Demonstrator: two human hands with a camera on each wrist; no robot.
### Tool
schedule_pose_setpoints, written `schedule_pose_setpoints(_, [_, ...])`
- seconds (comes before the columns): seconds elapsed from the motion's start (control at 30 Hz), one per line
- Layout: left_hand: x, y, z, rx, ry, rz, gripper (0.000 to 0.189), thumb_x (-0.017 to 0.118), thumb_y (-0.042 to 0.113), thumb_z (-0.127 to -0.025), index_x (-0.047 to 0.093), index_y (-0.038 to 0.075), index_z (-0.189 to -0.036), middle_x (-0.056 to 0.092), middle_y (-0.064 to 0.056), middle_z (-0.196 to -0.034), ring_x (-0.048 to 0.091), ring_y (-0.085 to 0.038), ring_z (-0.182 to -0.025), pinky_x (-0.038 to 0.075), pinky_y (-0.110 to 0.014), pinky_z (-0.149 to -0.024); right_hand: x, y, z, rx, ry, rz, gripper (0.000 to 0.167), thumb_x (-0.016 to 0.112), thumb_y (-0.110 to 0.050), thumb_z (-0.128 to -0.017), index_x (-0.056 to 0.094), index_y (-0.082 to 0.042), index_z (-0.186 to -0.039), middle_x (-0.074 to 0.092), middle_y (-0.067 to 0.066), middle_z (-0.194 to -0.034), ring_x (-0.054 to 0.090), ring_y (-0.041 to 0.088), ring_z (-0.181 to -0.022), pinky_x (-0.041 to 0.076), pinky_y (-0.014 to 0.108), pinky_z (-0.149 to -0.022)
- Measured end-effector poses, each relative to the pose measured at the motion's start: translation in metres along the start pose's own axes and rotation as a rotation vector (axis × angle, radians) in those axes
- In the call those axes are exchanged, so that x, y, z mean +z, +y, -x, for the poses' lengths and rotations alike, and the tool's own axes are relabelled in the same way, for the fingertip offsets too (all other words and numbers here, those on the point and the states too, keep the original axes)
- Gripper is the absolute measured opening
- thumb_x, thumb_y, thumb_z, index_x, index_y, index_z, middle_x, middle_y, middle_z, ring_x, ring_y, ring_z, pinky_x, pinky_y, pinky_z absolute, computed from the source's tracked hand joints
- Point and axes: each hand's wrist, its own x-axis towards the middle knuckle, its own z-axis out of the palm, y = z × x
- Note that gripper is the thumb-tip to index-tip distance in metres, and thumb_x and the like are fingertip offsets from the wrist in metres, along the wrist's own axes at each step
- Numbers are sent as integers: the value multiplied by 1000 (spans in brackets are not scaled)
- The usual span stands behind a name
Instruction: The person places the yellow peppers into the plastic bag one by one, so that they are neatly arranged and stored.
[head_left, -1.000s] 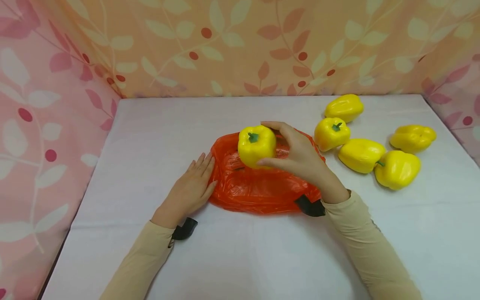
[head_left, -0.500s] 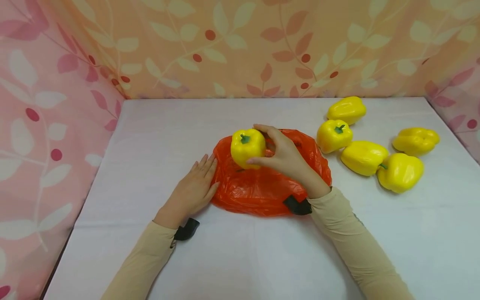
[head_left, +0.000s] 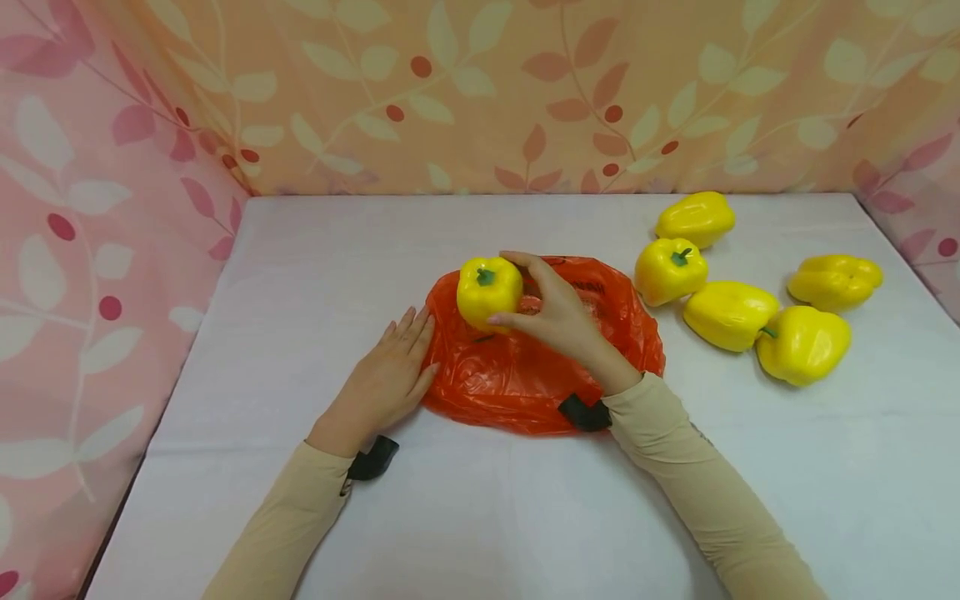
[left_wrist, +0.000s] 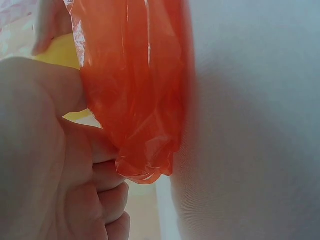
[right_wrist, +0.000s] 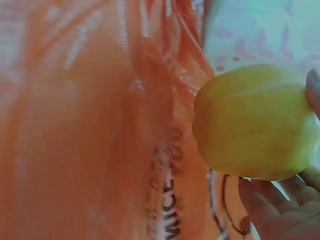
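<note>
My right hand (head_left: pixel 558 319) grips a yellow bell pepper (head_left: pixel 489 296) between thumb and fingers, its green stem facing up. The pepper is held over the left part of a red plastic bag (head_left: pixel 517 387), which lies spread wide. In the right wrist view the pepper (right_wrist: pixel 255 122) sits between the fingertips, close to the bag's printed wall (right_wrist: pixel 90 130). My left hand (head_left: pixel 378 375) rests against the bag's left edge with fingers extended. The left wrist view has the thumb side touching the thin crumpled plastic (left_wrist: pixel 135 90), partly hiding the pepper (left_wrist: pixel 62 52).
Several more yellow peppers lie right of the bag: one at the back (head_left: pixel 695 219), one upright beside the bag (head_left: pixel 670 271), others (head_left: pixel 731 315) farther right. The table has a white cloth (head_left: pixel 480 508). A patterned curtain (head_left: pixel 480 100) closes off the back and sides.
My right hand has moved left with the pepper, from above the bag's middle toward its left side. The left hand keeps its place at the bag's edge.
</note>
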Motion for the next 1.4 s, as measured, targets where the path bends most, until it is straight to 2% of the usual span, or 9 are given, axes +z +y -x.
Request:
schedule_pose_setpoints(0.13, [1,-1,0,-5,-4,-5,62,46,28,-97,28,-8,-144,24,-21,-151,16,-34,-141,16,-46,-113,9,5,-1,-19,-5,36,79,80,-15,-75,37,-3,-141,44,11,-140,49,24,-122,41,37,-102])
schedule_pose_setpoints(0.33, [0,0,0,-8,-8,-5,62,47,29,-97,28,-8,-144,26,-21,-151,16,-34,-141,17,-46,-113,18,12,-1,-8,-53,2,79,77,-16,-78,34,-5,-143,42,11,-140,45,23,-126,42,35,-101])
schedule_pose_setpoints(0.57, [-1,0,0,-12,-23,-4,63,46,30,-97,27,-7,-144,25,-20,-151,15,-34,-141,16,-46,-114,18,14,0,20,-87,40,84,79,-18,-76,32,-7,-145,40,9,-142,47,24,-124,43,37,-100])
schedule_pose_setpoints(0.8, [0,0,-1,-5,-16,-2,62,46,28,-97,28,-8,-144,26,-21,-151,16,-34,-141,16,-45,-114,17,13,-3,22,-107,28,82,79,-11,-77,32,-6,-143,40,10,-142,45,26,-126,43,38,-100])
schedule_pose_setpoints(0.97, [-1,0,0,-13,-21,8,63,46,28,-97,26,-8,-144,24,-20,-151,16,-34,-141,16,-45,-114,19,10,-9,20,-125,79,81,79,-11,-77,31,-5,-142,41,11,-141,44,26,-127,39,38,-103])
schedule_pose_setpoints(1.13, [-1,0,0,-10,-15,2,62,46,28,-98,26,-8,-145,23,-20,-151,16,-34,-141,16,-45,-114,20,7,-14,1,-123,155,83,80,-15,-76,31,-3,-142,40,13,-141,40,25,-129,31,38,-109])
schedule_pose_setpoints(1.4, [-2,1,1,-1,-8,3,62,46,28,-97,27,-8,-144,24,-21,-151,16,-34,-141,16,-45,-114,17,4,-14,68,-136,202,88,82,-20,-75,30,-5,-144,40,12,-142,40,26,-128,31,41,-109])
